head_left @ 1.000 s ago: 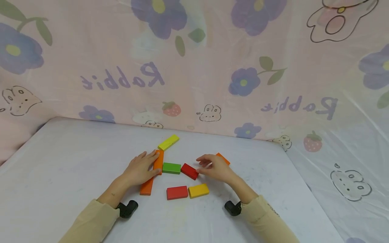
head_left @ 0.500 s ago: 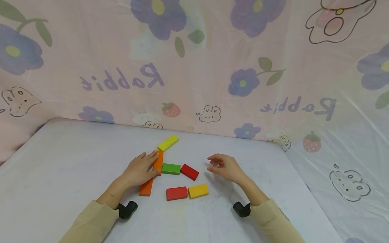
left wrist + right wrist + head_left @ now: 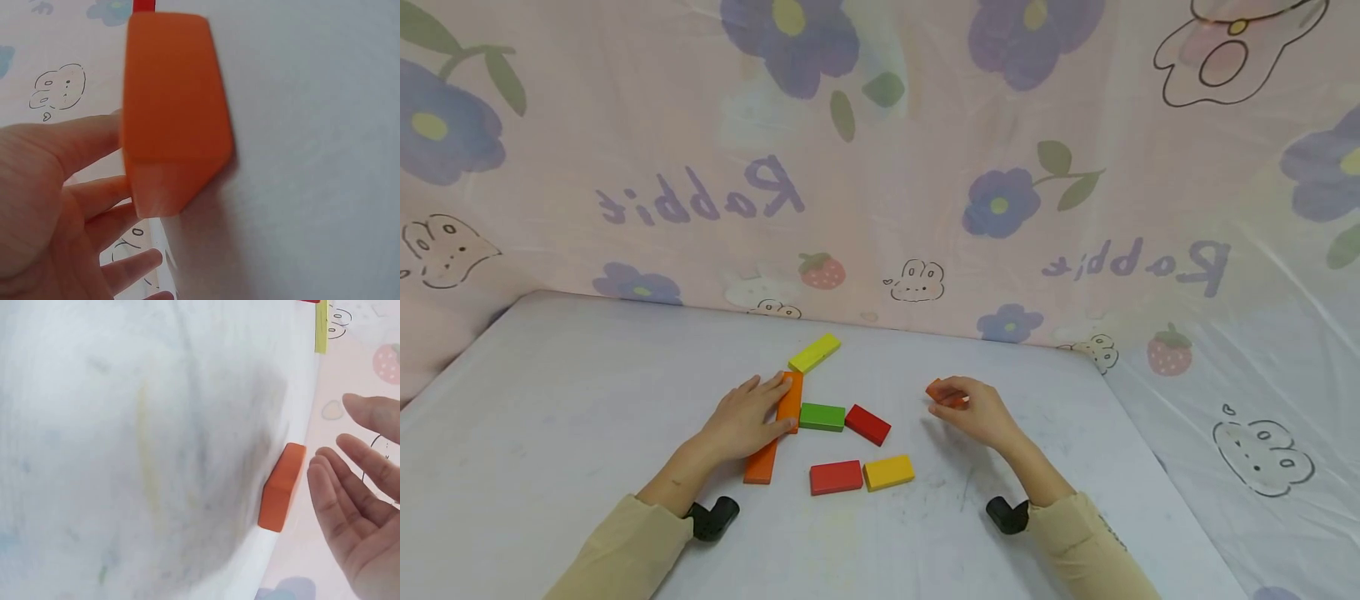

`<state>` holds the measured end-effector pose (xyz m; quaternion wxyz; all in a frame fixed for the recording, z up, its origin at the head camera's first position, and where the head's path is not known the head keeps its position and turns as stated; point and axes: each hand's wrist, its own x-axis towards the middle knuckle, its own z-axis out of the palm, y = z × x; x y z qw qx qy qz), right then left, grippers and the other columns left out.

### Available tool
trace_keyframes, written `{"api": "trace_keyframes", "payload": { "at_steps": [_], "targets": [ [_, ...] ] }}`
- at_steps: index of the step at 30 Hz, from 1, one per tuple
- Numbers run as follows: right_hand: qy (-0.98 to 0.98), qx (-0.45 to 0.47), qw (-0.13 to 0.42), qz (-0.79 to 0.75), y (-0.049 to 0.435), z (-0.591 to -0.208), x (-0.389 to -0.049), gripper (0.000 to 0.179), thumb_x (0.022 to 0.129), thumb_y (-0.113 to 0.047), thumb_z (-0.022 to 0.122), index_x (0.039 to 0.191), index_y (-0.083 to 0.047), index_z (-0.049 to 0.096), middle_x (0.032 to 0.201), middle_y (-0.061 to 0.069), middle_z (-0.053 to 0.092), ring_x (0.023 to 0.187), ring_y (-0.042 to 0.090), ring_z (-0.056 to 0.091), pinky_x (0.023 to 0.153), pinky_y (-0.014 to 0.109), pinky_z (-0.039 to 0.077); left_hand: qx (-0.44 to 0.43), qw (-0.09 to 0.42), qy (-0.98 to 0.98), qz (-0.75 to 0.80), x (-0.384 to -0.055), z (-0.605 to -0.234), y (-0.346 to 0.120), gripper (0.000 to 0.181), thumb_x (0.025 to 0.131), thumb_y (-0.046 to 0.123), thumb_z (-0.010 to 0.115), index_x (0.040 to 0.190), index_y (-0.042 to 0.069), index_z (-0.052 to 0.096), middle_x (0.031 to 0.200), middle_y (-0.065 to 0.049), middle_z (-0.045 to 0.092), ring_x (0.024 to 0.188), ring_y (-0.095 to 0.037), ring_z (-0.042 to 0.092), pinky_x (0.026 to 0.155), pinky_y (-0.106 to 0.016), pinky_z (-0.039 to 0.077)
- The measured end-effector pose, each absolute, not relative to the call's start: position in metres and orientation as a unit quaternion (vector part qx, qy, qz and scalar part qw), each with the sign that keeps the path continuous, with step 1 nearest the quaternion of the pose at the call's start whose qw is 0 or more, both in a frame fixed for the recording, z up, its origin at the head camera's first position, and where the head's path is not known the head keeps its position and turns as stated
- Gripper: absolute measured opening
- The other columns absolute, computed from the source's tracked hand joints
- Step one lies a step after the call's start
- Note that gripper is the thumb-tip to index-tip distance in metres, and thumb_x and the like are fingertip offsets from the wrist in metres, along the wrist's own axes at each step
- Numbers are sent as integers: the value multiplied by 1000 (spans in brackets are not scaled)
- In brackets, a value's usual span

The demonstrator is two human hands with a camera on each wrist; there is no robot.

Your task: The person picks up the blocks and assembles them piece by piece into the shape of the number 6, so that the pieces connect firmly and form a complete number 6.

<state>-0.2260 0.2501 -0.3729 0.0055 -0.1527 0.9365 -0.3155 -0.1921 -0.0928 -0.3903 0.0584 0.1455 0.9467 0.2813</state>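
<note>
My left hand (image 3: 741, 423) rests on the upper orange block (image 3: 792, 404), its fingers fairly straight and spread, with the thumb at the near end. A lower orange block (image 3: 762, 463) lies end to end with it; an orange block (image 3: 172, 87) fills much of the left wrist view and hides those fingertips. A green block (image 3: 822, 417) touches the upper orange one on its right. My right hand (image 3: 977, 410) hovers over another orange block (image 3: 934, 388), partly covering it in the head view. The right wrist view has that orange block (image 3: 282, 487) apart from the relaxed fingers.
A dark red block (image 3: 868, 425) lies at the green block's right end. Nearer sit a red block (image 3: 836, 477) and an orange-yellow block (image 3: 889, 472) side by side. Farther back is a bright yellow block (image 3: 815, 353). A patterned curtain (image 3: 865, 192) rises behind the white table (image 3: 587, 400).
My right hand has left the dark red block and moved right, over the loose orange block. The left hand and the other blocks have stayed in place.
</note>
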Motion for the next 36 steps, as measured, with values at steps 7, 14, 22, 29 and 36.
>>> {"api": "trace_keyframes", "payload": {
  "at_steps": [7,14,22,29,36],
  "targets": [
    [944,-113,2,-310,252,-373,-229,28,85,-17,72,109,-4,69,109,13,67,98,27,62,86,42,54,145,61,946,283,-192,-391,-93,60,93,25,60,144,-1,40,152,-21,34,138,-50,24,111,-67,18],
    [949,-82,10,-304,253,-372,-232,36,86,-22,71,117,-3,66,117,17,62,102,31,59,90,45,53,144,65,947,281,-192,-389,-92,61,93,26,60,144,-1,39,152,-21,33,139,-50,24,111,-66,18],
    [957,-60,19,-283,254,-376,-240,41,87,-22,71,122,-4,63,118,18,61,107,33,57,91,47,51,144,67,947,279,-192,-388,-92,61,93,26,60,145,0,39,153,-20,32,139,-50,23,111,-66,18],
    [958,-53,25,-281,255,-380,-247,39,87,-18,70,121,-2,62,113,17,64,103,31,60,89,44,53,143,68,947,280,-192,-389,-92,62,93,26,60,145,0,39,153,-21,32,139,-49,23,111,-66,18],
    [956,-38,38,-290,255,-381,-247,39,86,-15,71,122,-2,62,110,17,65,99,29,61,84,40,55,143,65,947,281,-192,-390,-93,61,93,26,60,144,0,39,152,-21,33,139,-50,23,111,-66,18]
  ]
}}
